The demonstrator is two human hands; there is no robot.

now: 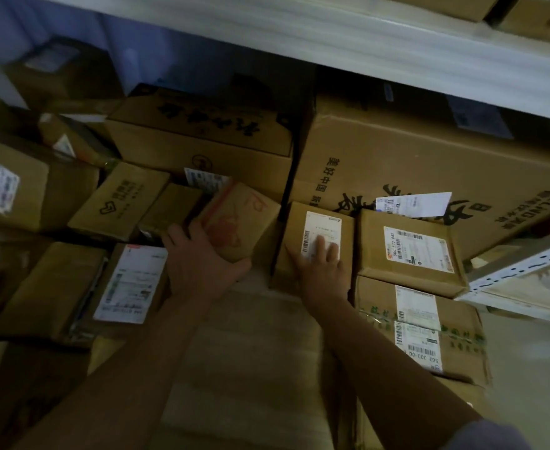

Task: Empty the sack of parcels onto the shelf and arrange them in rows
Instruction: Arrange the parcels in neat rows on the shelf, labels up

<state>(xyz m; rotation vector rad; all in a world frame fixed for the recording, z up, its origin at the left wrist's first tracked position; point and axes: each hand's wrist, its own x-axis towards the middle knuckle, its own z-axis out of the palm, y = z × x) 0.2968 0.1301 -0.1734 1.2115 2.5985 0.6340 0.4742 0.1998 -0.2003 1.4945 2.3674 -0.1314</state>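
— While big cartons [429,151] fill the upper right, where are the hands?
— Centre frame: left hand [199,258] grips a red-marked parcel [239,222]; right hand [324,266] presses flat, fingers straight, on a labelled parcel [316,235] beside it.

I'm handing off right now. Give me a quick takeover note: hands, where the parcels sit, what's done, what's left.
Left hand: grips the tilted box with red scribble, mid-shelf, not yet seated.
Right hand: fingers flat on the label of the small labelled box, pressing it in place.
Done: to the right, a neat group is forming, the box with the barcode label and the green-printed box in front of it, all ahead of the big carton.
Left: set the tilted box down beside the small labelled box; the parcels at left lie jumbled and need rows. The sack is not in view.
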